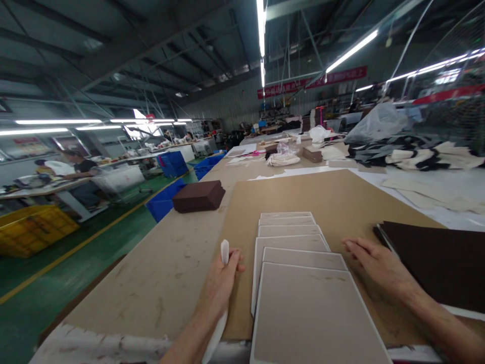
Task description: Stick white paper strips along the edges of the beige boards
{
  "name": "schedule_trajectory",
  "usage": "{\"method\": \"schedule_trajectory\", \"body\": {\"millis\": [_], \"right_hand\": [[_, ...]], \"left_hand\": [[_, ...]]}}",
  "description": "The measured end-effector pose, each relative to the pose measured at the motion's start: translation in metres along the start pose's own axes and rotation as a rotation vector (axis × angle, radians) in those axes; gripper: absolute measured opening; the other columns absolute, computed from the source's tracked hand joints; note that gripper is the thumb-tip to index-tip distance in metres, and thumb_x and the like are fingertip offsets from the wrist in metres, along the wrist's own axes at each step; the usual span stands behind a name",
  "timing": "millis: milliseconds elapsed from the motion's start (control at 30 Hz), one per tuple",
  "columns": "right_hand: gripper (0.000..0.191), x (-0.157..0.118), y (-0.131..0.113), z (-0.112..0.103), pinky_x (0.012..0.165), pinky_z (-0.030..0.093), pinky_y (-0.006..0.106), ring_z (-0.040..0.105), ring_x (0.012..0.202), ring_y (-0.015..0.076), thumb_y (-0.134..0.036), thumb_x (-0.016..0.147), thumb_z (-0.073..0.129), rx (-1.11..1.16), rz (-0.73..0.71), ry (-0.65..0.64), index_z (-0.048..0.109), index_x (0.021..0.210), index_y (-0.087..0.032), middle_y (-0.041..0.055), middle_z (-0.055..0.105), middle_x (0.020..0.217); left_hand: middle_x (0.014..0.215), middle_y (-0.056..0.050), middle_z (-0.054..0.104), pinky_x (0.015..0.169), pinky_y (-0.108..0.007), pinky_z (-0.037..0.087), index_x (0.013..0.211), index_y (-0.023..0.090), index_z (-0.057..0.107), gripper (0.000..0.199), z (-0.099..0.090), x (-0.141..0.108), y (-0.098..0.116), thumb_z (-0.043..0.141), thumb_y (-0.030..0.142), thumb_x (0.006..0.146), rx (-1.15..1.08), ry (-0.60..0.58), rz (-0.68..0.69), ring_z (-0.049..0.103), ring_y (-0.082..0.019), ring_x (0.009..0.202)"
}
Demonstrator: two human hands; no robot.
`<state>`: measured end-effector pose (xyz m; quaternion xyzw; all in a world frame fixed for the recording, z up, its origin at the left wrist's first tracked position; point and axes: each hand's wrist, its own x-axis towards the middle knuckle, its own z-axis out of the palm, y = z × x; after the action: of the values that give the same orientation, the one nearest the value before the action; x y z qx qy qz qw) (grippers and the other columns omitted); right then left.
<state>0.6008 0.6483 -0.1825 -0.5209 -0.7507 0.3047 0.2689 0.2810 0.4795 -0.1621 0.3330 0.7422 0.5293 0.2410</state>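
My left hand point(226, 275) is closed round a long, slightly curved white strip-like tool point(225, 251), whose rounded tip sticks up past the thumb. The tool's other end runs down beside my wrist. Several flat grey-beige rectangular panels point(306, 308) with pale edges lie overlapping in a stepped row between my hands. My right hand point(366, 255) hovers just right of the panels, fingers curled together and thumb against them; whatever is under the fingers, if anything, is hidden. Beneath the panels lies a large tan board point(288, 194).
A stack of dark brown sheets point(439, 258) lies at the right. At the table's left edge stands a brown block-like stack point(199, 196), beside a blue bin point(164, 199). Plastic bags point(379, 124) and cloth pieces point(428, 154) cover the far right. A person point(78, 164) sits at the left.
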Motion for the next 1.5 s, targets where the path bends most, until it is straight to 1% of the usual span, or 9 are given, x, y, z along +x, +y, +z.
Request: {"method": "schedule_trajectory", "body": {"millis": [133,300,433,733,1000,1167,1300,1433,1500], "right_hand": [[0.044,-0.026,-0.033,0.003,0.076,0.040,0.028,0.055,0.080,0.0179,-0.060,0.086,0.040,0.093,-0.009,-0.091,0.062,0.091,-0.022,0.0030,0.064,0.085],[0.048,-0.054,-0.087,0.022,0.063,0.038,0.025,0.049,0.066,0.0135,-0.064,0.081,0.044,0.293,-0.085,-0.291,0.056,0.069,-0.019,0.0007,0.051,0.067],[0.044,-0.063,-0.110,0.031,0.062,0.038,0.024,0.048,0.065,0.0119,-0.060,0.083,0.045,0.396,-0.092,-0.369,0.057,0.072,-0.019,0.0003,0.053,0.068],[0.043,-0.070,-0.122,0.039,0.056,0.035,0.021,0.046,0.065,0.0095,-0.055,0.073,0.065,0.852,0.048,-0.397,0.060,0.099,-0.021,-0.0009,0.055,0.078],[0.033,-0.067,-0.118,0.047,0.057,0.031,0.020,0.035,0.059,0.0071,-0.046,0.070,0.072,1.095,0.119,-0.391,0.058,0.072,-0.016,-0.0029,0.048,0.065],[0.033,-0.063,-0.113,0.039,0.062,0.036,0.019,0.042,0.065,0.0078,-0.047,0.073,0.070,1.102,0.128,-0.311,0.057,0.073,-0.016,-0.0019,0.051,0.071],[0.031,-0.072,-0.116,0.042,0.065,0.042,0.022,0.049,0.073,0.0106,-0.047,0.079,0.063,1.079,0.066,-0.353,0.057,0.081,-0.017,0.0006,0.055,0.080],[0.033,-0.074,-0.115,0.049,0.048,0.039,0.025,0.048,0.055,0.0125,-0.049,0.078,0.063,1.125,0.073,-0.484,0.052,0.074,-0.018,-0.0005,0.052,0.065],[0.037,-0.068,-0.110,0.048,0.049,0.037,0.023,0.045,0.054,0.0105,-0.051,0.077,0.063,1.063,0.089,-0.402,0.051,0.070,-0.017,-0.0014,0.049,0.062]], "left_hand": [[0.076,0.001,0.054,0.052,-0.017,0.034,0.104,0.014,0.059,0.051,-0.014,-0.034,0.024,0.074,0.047,0.069,-0.289,-0.169,-0.180,0.046,-0.008,0.061],[0.077,-0.003,0.053,0.043,-0.012,0.024,0.095,0.007,0.063,0.028,0.004,-0.059,0.049,0.067,0.026,0.076,-0.754,-0.383,-0.427,0.045,-0.005,0.059],[0.084,-0.010,0.061,0.050,-0.016,0.043,0.095,0.007,0.064,0.027,0.022,-0.066,0.053,0.064,0.031,0.082,-0.692,-0.359,-0.426,0.057,-0.012,0.070],[0.083,-0.006,0.063,0.061,-0.025,0.052,0.095,0.012,0.064,0.038,0.047,-0.076,0.048,0.081,0.029,0.065,-0.741,-0.296,-0.375,0.059,-0.015,0.071],[0.085,-0.008,0.067,0.052,-0.021,0.046,0.099,0.013,0.067,0.048,0.064,-0.090,0.055,0.082,0.035,0.060,-0.605,-0.345,-0.301,0.060,-0.017,0.070],[0.056,0.001,0.051,0.045,-0.021,0.039,0.089,0.012,0.068,0.040,0.067,-0.091,0.051,0.079,0.040,0.062,-0.550,-0.322,-0.317,0.045,-0.009,0.047],[0.061,-0.001,0.054,0.045,-0.020,0.037,0.082,0.012,0.067,0.041,0.075,-0.089,0.058,0.080,0.044,0.060,-0.551,-0.281,-0.258,0.043,-0.009,0.050],[0.063,-0.002,0.057,0.042,-0.020,0.037,0.082,0.011,0.068,0.045,0.081,-0.093,0.066,0.082,0.045,0.056,-0.439,-0.344,-0.274,0.047,-0.010,0.051],[0.066,-0.003,0.060,0.043,-0.020,0.038,0.088,0.012,0.068,0.047,0.079,-0.095,0.064,0.082,0.043,0.056,-0.443,-0.389,-0.296,0.051,-0.012,0.053]]}}
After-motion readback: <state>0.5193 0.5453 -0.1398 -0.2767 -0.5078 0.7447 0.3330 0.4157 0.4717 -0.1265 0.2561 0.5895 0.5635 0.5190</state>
